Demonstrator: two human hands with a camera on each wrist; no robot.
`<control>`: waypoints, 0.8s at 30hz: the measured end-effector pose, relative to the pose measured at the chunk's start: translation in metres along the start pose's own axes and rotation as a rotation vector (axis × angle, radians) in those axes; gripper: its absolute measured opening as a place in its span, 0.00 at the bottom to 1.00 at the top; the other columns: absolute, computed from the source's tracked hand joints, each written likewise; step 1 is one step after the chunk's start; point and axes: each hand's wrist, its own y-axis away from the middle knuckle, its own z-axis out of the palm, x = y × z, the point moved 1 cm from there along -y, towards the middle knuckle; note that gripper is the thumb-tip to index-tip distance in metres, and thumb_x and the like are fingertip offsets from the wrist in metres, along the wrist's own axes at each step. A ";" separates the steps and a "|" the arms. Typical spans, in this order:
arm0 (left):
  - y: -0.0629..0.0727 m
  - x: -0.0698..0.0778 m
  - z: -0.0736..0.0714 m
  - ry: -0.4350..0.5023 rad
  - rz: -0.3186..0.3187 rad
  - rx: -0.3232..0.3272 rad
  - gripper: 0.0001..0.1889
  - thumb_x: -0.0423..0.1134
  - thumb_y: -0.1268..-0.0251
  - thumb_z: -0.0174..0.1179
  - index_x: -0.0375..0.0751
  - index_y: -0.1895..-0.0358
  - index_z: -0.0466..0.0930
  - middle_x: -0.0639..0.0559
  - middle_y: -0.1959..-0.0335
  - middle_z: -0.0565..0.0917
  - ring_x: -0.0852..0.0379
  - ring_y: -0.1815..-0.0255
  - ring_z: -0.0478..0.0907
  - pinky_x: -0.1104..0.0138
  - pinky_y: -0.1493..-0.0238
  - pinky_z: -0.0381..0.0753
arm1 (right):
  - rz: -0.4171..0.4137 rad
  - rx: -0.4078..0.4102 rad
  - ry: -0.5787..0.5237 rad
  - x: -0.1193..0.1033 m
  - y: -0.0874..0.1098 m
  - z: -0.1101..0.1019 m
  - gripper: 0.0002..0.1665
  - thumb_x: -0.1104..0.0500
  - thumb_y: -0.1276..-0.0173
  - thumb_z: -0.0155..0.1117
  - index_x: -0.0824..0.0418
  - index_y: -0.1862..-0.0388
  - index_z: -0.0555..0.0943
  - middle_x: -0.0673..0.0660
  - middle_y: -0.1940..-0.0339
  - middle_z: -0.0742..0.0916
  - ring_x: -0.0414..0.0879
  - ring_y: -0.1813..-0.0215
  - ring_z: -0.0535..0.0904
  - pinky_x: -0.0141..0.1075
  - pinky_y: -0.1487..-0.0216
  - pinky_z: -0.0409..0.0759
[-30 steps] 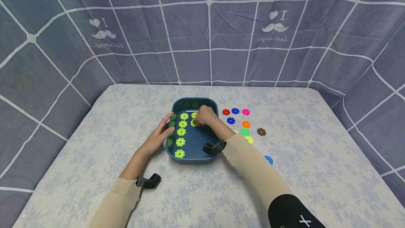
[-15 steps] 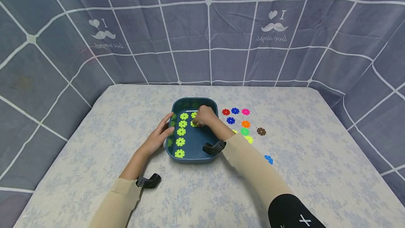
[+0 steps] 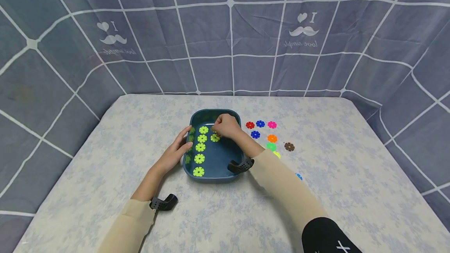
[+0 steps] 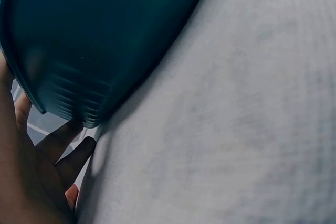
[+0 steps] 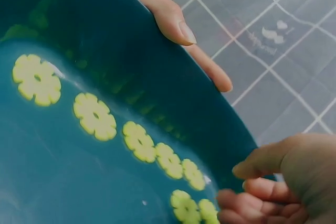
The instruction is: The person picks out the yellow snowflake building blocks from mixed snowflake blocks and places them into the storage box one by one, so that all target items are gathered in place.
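Observation:
My left hand [image 3: 174, 152] grips the left rim of a dark teal tray [image 3: 212, 179], thumb tip over the rim and fingers along the outer wall. Inside lie yellow-green, notched plastic flower discs. Several form a column down the left side, including a front disc [image 3: 198, 171]. A second column starts beside it with a disc [image 3: 215, 138]; another behind is mostly hidden by my right hand [image 3: 226, 126]. That hand hovers over the tray's far part, fingers loosely curled. In the right wrist view, its thumb and fingertips hold nothing visible, close beside the nearest disc [image 5: 208, 211].
Loose discs lie right of the tray on the patterned tabletop [image 3: 327, 136]: red [image 3: 250, 125], blue [image 3: 255, 134], pink [image 3: 272, 125], orange [image 3: 272, 138], green [image 3: 271, 146], brown [image 3: 289, 146]. A light blue disc [image 3: 299, 176] is partly behind the right sleeve. A grey checked curtain [image 3: 260, 69] surrounds the table.
My right hand has lifted slightly and moved back from the second-column disc, which now shows more fully. The left hand keeps its place on the tray.

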 end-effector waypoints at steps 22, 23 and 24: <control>0.001 0.003 0.000 0.002 0.005 -0.002 0.32 0.42 0.21 0.45 0.57 0.20 0.43 0.34 0.23 0.49 0.36 0.24 0.47 0.38 0.32 0.54 | 0.000 -0.012 -0.304 0.003 0.038 -0.049 0.08 0.61 0.32 0.64 0.67 0.62 0.80 0.71 0.59 0.84 0.63 0.60 0.84 0.49 0.56 0.83; 0.001 0.003 0.000 0.002 0.006 -0.003 0.32 0.42 0.21 0.45 0.56 0.20 0.42 0.34 0.23 0.49 0.35 0.24 0.47 0.38 0.32 0.54 | 0.004 -0.008 -0.310 0.005 0.040 -0.051 0.08 0.61 0.32 0.64 0.67 0.62 0.80 0.70 0.60 0.84 0.63 0.60 0.84 0.48 0.57 0.83; 0.001 0.003 0.000 0.005 0.008 -0.005 0.32 0.42 0.21 0.45 0.56 0.20 0.42 0.34 0.23 0.49 0.35 0.24 0.47 0.38 0.32 0.54 | 0.006 -0.002 -0.314 0.006 0.041 -0.054 0.08 0.61 0.32 0.64 0.67 0.62 0.80 0.70 0.61 0.84 0.62 0.61 0.84 0.46 0.58 0.84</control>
